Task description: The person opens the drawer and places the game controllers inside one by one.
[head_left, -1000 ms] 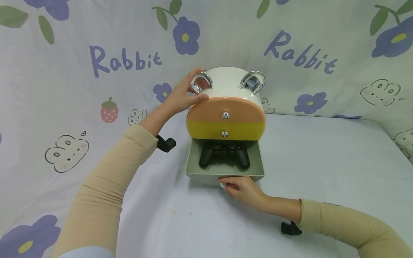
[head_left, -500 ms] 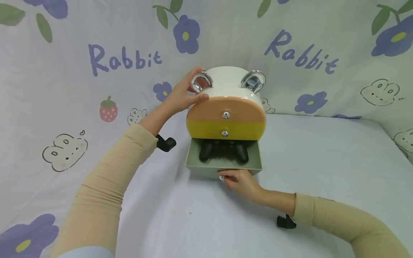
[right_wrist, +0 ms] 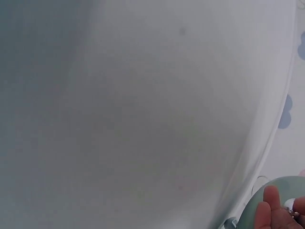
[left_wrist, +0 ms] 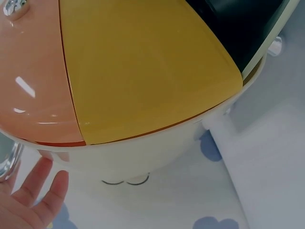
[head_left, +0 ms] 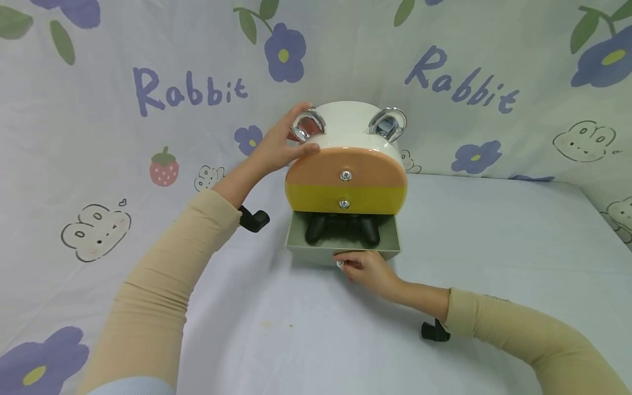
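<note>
A small drawer cabinet (head_left: 345,126) with a white body, an orange drawer front, a yellow one and chrome ears stands near the back of the table. Its bottom green drawer (head_left: 308,254) is pulled partway out. Inside lies a black game controller (head_left: 316,230), its rear hidden under the yellow front. My left hand (head_left: 276,147) rests on the cabinet's upper left beside the ear, thumb on the front edge; its fingers look fairly straight in the left wrist view. With my right hand (head_left: 373,276) I pinch the clear knob (head_left: 339,264) on the green drawer's front.
A white cloth covers the table (head_left: 494,236). Behind it hangs a patterned curtain (head_left: 336,66) with flowers and "Rabbit" lettering. Black wrist-camera parts stick out by the left sleeve (head_left: 207,219) and the right sleeve (head_left: 508,323).
My right hand has moved toward the cabinet, pushing the green drawer further in, so more of the controller is hidden. The left hand has stayed in place.
</note>
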Demonstrator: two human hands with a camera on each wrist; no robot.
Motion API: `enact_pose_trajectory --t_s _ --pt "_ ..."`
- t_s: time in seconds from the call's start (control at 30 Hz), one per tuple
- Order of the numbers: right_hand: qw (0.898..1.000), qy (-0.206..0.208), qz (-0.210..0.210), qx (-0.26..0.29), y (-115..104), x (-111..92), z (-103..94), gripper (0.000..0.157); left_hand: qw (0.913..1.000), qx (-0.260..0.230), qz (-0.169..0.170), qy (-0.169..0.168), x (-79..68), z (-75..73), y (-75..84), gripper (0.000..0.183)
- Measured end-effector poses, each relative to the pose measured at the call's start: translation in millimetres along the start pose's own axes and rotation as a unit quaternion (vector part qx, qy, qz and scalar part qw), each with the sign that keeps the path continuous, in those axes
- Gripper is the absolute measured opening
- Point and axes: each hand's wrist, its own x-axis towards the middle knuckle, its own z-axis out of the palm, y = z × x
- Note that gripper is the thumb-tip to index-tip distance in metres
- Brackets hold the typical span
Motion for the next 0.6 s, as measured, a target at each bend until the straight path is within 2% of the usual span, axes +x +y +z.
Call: enact_pose_trajectory --t_s 0.6 --pt "1.0 0.012 0.008 -0.004 5 18 -1.2 0.024 1.0 0.002 0.005 -0.003 -1.8 -2.3 -2.6 0.082"
